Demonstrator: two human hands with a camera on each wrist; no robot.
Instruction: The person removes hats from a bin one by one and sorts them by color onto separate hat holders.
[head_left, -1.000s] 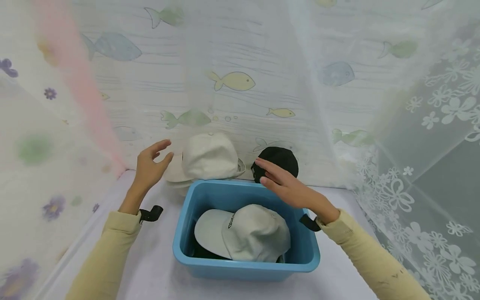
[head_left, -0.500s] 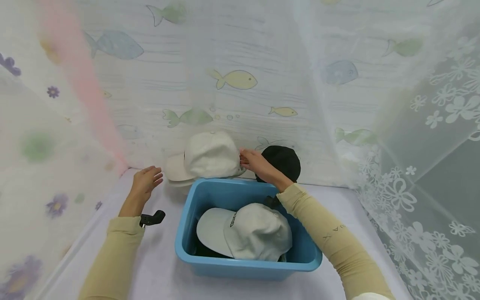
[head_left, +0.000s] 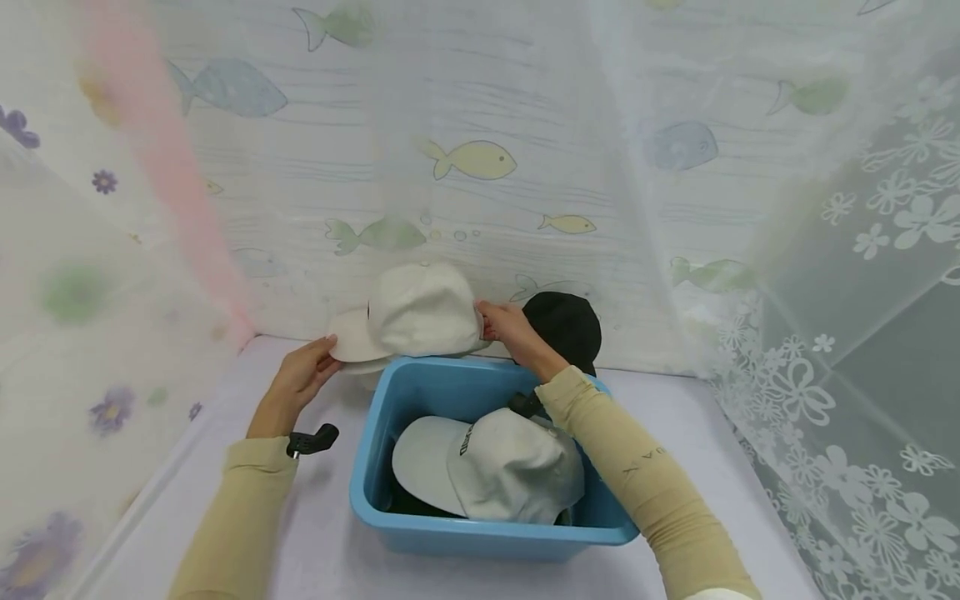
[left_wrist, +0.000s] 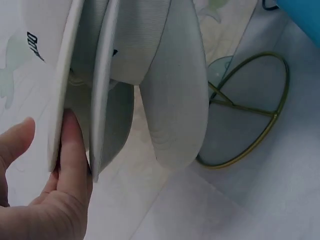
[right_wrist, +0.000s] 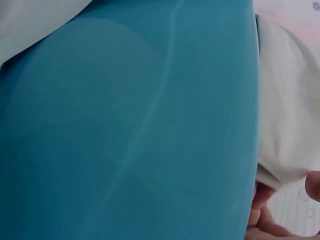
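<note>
thumb spread, left hand (head_left: 302, 373) tucks fingers under white cloth baseball cap's (head_left: 427, 310) brim (head_left: 352, 335); right hand (head_left: 513, 327), can't tell. probably light, brim stiffest, grab there.

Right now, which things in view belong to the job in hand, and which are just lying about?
In the job:
White cap, uppermost
Left hand, fingers under its brim
Right hand, at its back edge
Lower caps, probably
Blue bin and grey cap inside it, probably

Lying about, it seems:
Black cap, not held
Wire stand, use unclear
Fish curtain, backdrop

Curtained-off nook, fish-print curtain (head_left: 540, 108), white flowered lace (head_left: 798, 392)
</note>
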